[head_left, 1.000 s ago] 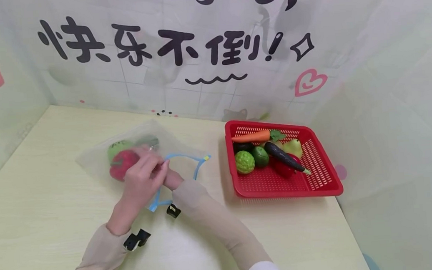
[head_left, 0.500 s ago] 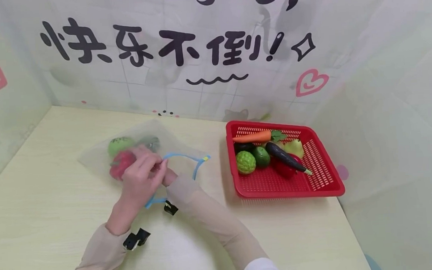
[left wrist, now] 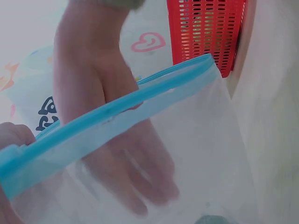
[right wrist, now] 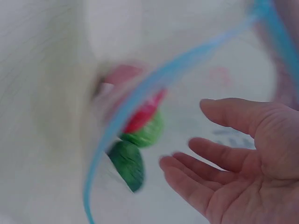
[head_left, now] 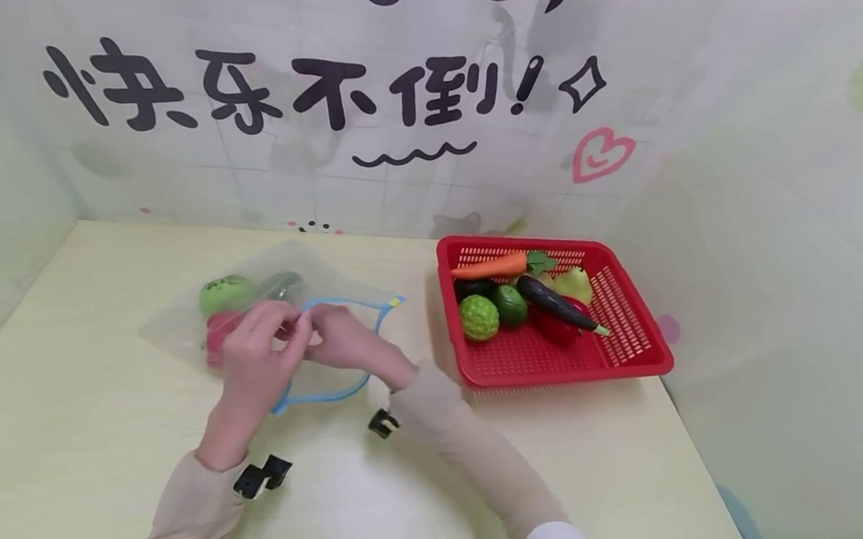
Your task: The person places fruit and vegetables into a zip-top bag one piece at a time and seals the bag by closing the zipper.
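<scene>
A clear zip bag (head_left: 172,325) with a blue zip rim (left wrist: 112,108) lies on the table, its mouth spread wide. Inside it are a green round fruit (head_left: 225,293), a red bell pepper (head_left: 217,334) and a dark green oblong piece (right wrist: 128,163). My left hand (head_left: 260,348) pinches the rim between thumb and fingers. My right hand (head_left: 349,339) is at the bag's mouth, its fingers within the bag in the left wrist view. In the right wrist view its fingers are spread and hold nothing, apart from the bag's contents.
To the right stands a red plastic basket (head_left: 567,375) with a carrot (head_left: 491,266), an eggplant (head_left: 554,301), a pear (head_left: 574,285), a bumpy green fruit (head_left: 479,317) and other produce. A printed sheet (head_left: 170,179) hangs behind the table (head_left: 357,492).
My right hand has drawn back to the right from deep in the bag toward its mouth. The left hand keeps its pinch on the rim. The head view has shifted slightly.
</scene>
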`<state>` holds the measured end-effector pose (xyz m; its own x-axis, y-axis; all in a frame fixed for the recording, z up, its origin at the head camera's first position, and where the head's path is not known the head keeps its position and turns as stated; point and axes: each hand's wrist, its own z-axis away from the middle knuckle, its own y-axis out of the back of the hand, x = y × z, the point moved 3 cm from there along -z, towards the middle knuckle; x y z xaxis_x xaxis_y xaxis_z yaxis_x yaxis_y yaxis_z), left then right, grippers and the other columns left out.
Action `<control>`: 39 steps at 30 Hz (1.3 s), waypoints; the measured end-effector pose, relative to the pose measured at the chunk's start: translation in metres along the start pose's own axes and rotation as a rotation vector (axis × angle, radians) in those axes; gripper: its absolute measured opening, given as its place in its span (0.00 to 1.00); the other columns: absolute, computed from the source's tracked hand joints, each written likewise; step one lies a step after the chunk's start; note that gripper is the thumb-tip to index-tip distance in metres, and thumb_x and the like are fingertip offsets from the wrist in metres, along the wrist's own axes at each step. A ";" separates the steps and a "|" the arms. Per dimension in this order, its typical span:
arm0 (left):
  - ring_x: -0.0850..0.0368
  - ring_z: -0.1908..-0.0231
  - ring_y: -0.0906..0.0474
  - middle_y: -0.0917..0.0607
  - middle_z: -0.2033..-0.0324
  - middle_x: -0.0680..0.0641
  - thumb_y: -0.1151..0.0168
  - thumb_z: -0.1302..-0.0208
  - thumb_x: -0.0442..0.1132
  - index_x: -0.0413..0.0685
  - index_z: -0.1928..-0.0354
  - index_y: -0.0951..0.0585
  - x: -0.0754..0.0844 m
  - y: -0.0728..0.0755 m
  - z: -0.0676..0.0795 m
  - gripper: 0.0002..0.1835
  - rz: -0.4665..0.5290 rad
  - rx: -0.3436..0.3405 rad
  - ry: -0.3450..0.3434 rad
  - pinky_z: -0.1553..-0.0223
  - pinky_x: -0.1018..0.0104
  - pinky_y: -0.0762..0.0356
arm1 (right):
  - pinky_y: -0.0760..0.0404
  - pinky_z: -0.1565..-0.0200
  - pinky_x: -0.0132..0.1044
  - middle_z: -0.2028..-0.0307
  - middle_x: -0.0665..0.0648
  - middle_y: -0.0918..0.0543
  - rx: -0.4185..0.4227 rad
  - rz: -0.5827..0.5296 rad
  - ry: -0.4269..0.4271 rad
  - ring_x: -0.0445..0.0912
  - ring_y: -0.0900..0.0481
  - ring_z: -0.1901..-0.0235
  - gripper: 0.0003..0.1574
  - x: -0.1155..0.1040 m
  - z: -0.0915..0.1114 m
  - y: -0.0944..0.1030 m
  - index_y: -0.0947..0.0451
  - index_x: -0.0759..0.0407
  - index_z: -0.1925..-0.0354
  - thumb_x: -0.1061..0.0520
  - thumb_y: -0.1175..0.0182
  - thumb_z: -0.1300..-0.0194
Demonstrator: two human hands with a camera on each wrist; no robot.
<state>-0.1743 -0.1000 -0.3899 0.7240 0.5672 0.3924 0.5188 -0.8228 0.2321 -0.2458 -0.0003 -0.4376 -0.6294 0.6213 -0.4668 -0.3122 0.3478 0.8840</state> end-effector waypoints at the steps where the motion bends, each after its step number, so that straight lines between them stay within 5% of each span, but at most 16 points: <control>1: 0.50 0.80 0.25 0.21 0.79 0.42 0.44 0.44 0.33 0.35 0.76 0.24 0.000 0.000 0.000 0.07 -0.004 -0.004 0.005 0.78 0.65 0.27 | 0.26 0.61 0.23 0.67 0.55 0.18 0.005 -0.087 -0.016 0.42 0.21 0.65 0.10 -0.014 0.021 0.022 0.21 0.62 0.58 0.58 0.41 0.36; 3: 0.50 0.80 0.24 0.21 0.79 0.42 0.44 0.43 0.34 0.35 0.76 0.23 -0.001 0.000 0.000 0.09 -0.011 -0.010 0.013 0.77 0.66 0.26 | 0.25 0.58 0.23 0.62 0.57 0.18 0.055 -0.251 0.004 0.42 0.21 0.62 0.13 -0.017 0.053 0.045 0.22 0.66 0.56 0.61 0.38 0.39; 8: 0.51 0.80 0.24 0.22 0.80 0.42 0.45 0.40 0.38 0.34 0.76 0.23 -0.004 0.000 -0.001 0.14 -0.030 -0.012 -0.005 0.76 0.72 0.26 | 0.20 0.60 0.29 0.63 0.58 0.17 0.231 -0.384 -0.077 0.42 0.19 0.64 0.12 0.013 0.115 0.079 0.21 0.66 0.57 0.63 0.38 0.40; 14: 0.51 0.80 0.24 0.22 0.81 0.41 0.47 0.38 0.41 0.33 0.77 0.23 -0.005 0.001 -0.002 0.17 -0.032 -0.012 -0.017 0.74 0.78 0.27 | 0.18 0.58 0.36 0.60 0.61 0.18 0.642 -0.419 -0.295 0.49 0.20 0.61 0.15 0.071 0.177 0.113 0.21 0.64 0.54 0.63 0.36 0.42; 18: 0.51 0.81 0.24 0.22 0.81 0.41 0.47 0.39 0.40 0.32 0.78 0.24 -0.005 0.001 -0.003 0.16 -0.023 -0.003 -0.023 0.75 0.78 0.27 | 0.20 0.57 0.32 0.56 0.65 0.19 0.788 -0.361 -0.396 0.54 0.20 0.57 0.19 0.110 0.209 0.126 0.23 0.67 0.52 0.63 0.35 0.42; 26: 0.51 0.82 0.24 0.22 0.82 0.42 0.46 0.39 0.41 0.33 0.79 0.24 -0.006 0.000 -0.002 0.17 -0.009 0.019 -0.031 0.78 0.74 0.26 | 0.25 0.47 0.50 0.48 0.66 0.24 0.794 -0.228 -0.630 0.58 0.26 0.48 0.27 0.155 0.253 0.138 0.28 0.66 0.44 0.59 0.35 0.41; 39: 0.52 0.83 0.25 0.22 0.82 0.43 0.46 0.40 0.41 0.34 0.80 0.23 -0.009 0.002 -0.001 0.17 -0.005 0.043 -0.030 0.78 0.74 0.28 | 0.30 0.42 0.54 0.41 0.68 0.31 0.575 -0.157 -0.909 0.60 0.35 0.42 0.35 0.189 0.287 0.143 0.36 0.66 0.37 0.60 0.38 0.40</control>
<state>-0.1800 -0.1065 -0.3922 0.7342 0.5731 0.3641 0.5412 -0.8178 0.1958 -0.2057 0.3681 -0.4071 0.2240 0.7466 -0.6265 0.1858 0.5983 0.7794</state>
